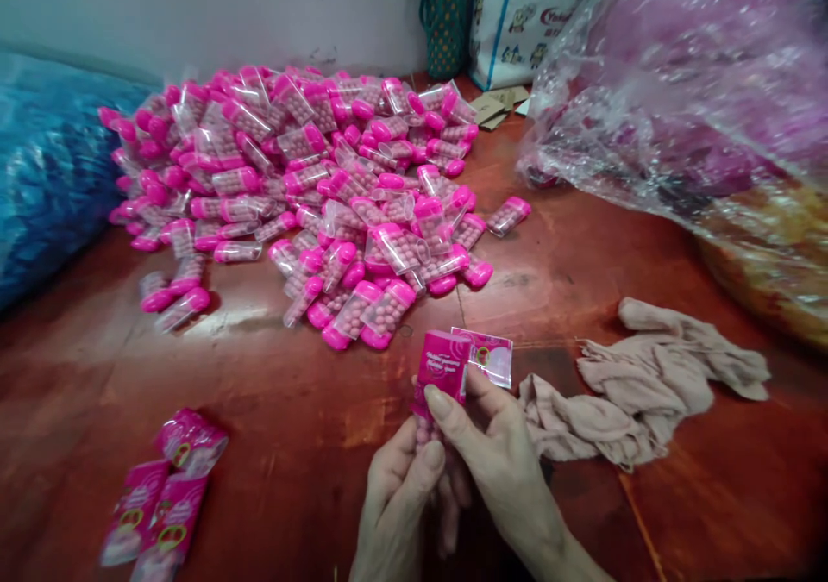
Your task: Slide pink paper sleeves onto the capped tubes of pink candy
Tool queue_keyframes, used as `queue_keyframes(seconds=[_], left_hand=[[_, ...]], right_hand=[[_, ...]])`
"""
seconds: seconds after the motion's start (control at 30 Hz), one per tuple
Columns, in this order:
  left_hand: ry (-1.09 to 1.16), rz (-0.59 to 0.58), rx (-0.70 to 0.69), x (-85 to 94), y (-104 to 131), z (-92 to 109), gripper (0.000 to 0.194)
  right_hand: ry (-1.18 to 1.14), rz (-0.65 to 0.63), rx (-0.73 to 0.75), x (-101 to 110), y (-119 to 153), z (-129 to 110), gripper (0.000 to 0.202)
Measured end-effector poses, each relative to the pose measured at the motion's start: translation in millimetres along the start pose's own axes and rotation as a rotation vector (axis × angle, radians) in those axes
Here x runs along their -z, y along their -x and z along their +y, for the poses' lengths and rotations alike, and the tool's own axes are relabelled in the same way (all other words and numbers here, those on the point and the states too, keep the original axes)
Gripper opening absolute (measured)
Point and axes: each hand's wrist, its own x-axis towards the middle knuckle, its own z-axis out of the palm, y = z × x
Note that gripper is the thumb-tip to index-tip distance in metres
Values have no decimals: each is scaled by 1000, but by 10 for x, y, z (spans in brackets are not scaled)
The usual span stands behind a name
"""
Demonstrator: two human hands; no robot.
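Observation:
My left hand (402, 489) is closed around the lower part of a clear candy container (425, 432) filled with pink balls. A pink printed sleeve (446, 358) covers the container's upper part. My right hand (508, 457) pinches this sleeve, its thumb pressed on the front. Just behind my right fingers is another printed sleeve (492, 358), flat on the red-brown surface. At the lower left lie several containers in pink printed sleeves (173, 513). Beyond my hands spreads a large heap of unsleeved candy containers (304, 151) with bright pink caps.
A crumpled beige cloth (647, 384) lies right of my hands. Behind it bulges a clear plastic bag (679, 108) with pink contents. A blue bag (58, 168) stands at the left. Cardboard pieces (495, 109) and a printed white bag (517, 30) are near the wall.

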Motion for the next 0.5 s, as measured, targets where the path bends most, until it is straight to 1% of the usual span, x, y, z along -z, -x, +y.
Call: queue_keyframes(seconds=[0.07, 0.17, 0.27, 0.37, 0.5], left_hand=[[-26, 10, 3, -18, 13, -29, 28], [-20, 76, 20, -60, 47, -48, 33], [37, 165, 33, -83, 93, -41, 32], [39, 239, 54, -72, 131, -32, 30], [59, 232, 71, -42, 158, -41, 32]], right_hand=[[55, 17, -6, 1, -9, -36, 27], [95, 19, 20, -27, 2, -49, 26], [126, -1, 88, -83, 34, -35, 21], [169, -41, 82, -124, 60, -9, 22], [196, -43, 86, -133, 79, 63, 23]])
